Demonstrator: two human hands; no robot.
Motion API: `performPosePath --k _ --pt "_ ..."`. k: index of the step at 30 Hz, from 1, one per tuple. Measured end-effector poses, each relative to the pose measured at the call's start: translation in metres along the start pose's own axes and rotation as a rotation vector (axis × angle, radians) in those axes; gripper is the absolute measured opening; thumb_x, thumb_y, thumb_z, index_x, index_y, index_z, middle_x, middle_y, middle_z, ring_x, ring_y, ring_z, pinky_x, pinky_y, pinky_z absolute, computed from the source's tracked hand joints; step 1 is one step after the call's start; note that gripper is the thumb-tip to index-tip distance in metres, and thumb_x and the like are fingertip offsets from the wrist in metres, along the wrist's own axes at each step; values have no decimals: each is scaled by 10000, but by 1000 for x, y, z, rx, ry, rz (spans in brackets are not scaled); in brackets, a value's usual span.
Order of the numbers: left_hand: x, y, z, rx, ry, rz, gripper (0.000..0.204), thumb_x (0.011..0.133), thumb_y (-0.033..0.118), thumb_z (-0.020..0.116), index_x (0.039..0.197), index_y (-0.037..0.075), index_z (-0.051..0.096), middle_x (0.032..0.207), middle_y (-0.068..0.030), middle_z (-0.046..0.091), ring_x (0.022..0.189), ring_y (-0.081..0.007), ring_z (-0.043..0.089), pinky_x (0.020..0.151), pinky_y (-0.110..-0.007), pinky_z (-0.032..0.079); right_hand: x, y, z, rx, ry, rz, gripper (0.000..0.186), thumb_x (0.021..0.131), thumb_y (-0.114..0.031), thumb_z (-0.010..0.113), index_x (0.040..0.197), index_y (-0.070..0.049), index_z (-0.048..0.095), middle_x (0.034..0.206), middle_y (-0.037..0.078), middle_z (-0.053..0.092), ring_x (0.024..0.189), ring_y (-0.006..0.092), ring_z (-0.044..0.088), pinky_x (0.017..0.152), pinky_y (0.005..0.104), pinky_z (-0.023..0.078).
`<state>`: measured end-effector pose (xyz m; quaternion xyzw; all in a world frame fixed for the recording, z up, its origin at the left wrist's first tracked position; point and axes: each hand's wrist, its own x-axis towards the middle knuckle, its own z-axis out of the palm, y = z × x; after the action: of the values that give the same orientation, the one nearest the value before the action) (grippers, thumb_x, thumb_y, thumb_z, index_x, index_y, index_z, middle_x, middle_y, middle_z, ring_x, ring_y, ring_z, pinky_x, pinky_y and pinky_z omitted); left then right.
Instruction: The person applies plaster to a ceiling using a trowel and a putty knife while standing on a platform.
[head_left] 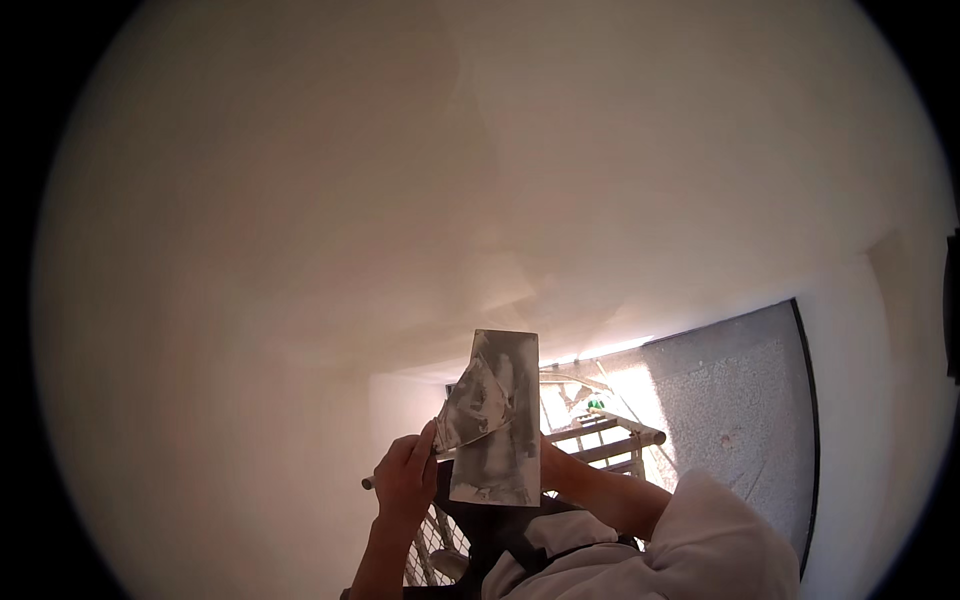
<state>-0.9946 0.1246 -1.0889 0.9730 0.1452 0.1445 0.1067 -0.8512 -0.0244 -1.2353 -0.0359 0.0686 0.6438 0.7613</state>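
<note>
In the middle of the view is a rectangular metal plastering trowel (513, 420), its flat face smeared with whitish filler. My right hand (551, 462) is behind the plate, mostly hidden, at the end of the bent right forearm, and appears to hold the trowel from beneath. My left hand (404, 478) is closed on a putty knife (472, 408) with a wide, angled blade. Filler coats that blade as well, and it overlaps the left side of the trowel's face.
Pale smooth wall surfaces (270, 250) fill most of the view. Below me are scaffold rails (600, 430) and a mesh platform (446, 545), with a tube end (369, 483) by my left hand. A speckled grey panel or floor (735, 400) shows at right, beside bright light.
</note>
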Motion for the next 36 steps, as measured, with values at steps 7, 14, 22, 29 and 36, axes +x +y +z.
performPosePath --k 7,14,22,29,36 --pt "-40 -52 -45 320 -182 -163 407 853 35 658 1257 85 647 894 -90 609 799 -278 635 677 -401 536 47 -63 -79 64 -22 -302 396 986 -177 598 1342 -38 493 1285 130 579 1159 274 591 998 444 516" --pt "-138 -74 -56 276 -50 -400 338 851 11 649 1187 30 687 828 -125 613 724 -289 624 659 -393 505 96 -130 -147 -15 37 -574 461 858 58 610 1282 -66 479 1238 117 555 1178 305 550 1031 487 479" --pt "-204 -66 -84 403 -112 -567 281 921 57 650 1196 15 687 863 -178 658 748 -338 641 656 -434 522 124 -136 -128 -9 71 -795 417 846 100 571 1221 -64 492 1212 113 574 1194 273 558 1046 527 460" --pt "-192 -41 -103 404 -51 -573 305 911 57 660 1212 21 686 901 -187 668 802 -351 648 693 -444 532 117 -110 46 -106 103 -867 286 847 70 615 1106 -27 543 1082 105 631 1071 240 637 1016 444 497" --pt "-164 -55 -107 346 92 -482 313 909 62 660 1218 24 689 879 -163 660 777 -286 640 683 -410 518 96 -97 225 -174 35 -952 253 849 17 636 1095 18 581 1055 100 636 1033 218 638 1021 398 497"
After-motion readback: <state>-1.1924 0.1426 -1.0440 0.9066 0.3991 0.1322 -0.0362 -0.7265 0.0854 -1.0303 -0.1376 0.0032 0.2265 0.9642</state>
